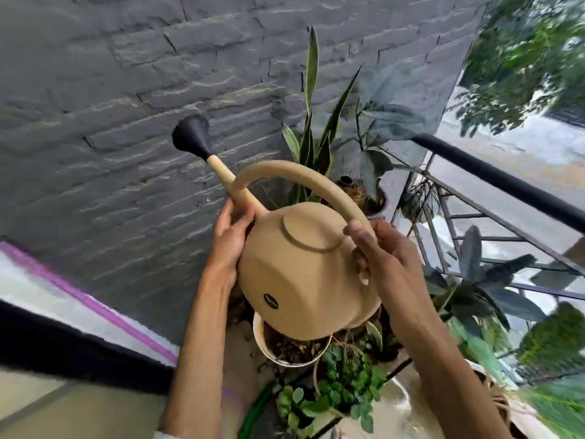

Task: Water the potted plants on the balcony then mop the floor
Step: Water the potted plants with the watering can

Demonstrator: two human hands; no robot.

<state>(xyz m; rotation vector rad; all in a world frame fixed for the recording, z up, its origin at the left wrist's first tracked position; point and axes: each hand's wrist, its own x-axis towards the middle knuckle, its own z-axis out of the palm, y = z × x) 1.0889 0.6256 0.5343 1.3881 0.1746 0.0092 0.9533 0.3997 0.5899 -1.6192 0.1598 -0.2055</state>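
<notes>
I hold the tan watering can (304,274) in both hands above a white pot (286,353) of soil, its black rose (191,136) lifted toward the grey brick wall (126,90). My right hand (384,258) curls tight around the arched handle (304,175); my left hand (229,239) wraps the base of the spout (234,185), close to the wall. A snake plant (311,122) rises behind the can, leafy pots (345,381) crowd beneath it, and a dark railing (506,182) closes the right side, with open space beyond it.
</notes>
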